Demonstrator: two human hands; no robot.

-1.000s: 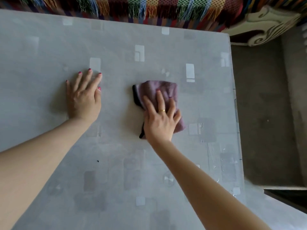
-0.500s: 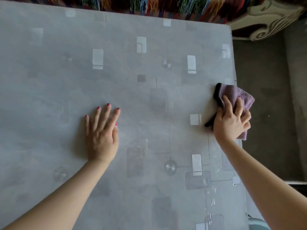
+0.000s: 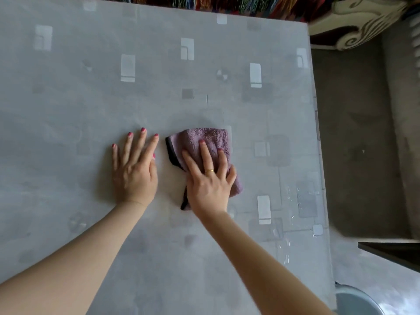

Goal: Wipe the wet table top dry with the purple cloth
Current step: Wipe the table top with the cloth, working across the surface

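Flat right hand (image 3: 208, 178) has slid purple cloth (image 3: 204, 142) back beside flat left hand (image 3: 134, 169)

Both bare forearms are reaching in from six o'clock, the left one angling from seven o'clock, the right one from five. The left hand (image 3: 134, 171) is lying palm down, fingers straight and slightly fanned toward twelve o'clock, thumb tucked along its three o'clock side. The right hand (image 3: 208, 181) is sitting just beside it at three o'clock, apart from it, also palm down, its straight fingers spreading toward twelve and pressing flat on the purple cloth (image 3: 204, 139). A gold ring is showing on one right finger. Pink polish is showing on the nails.
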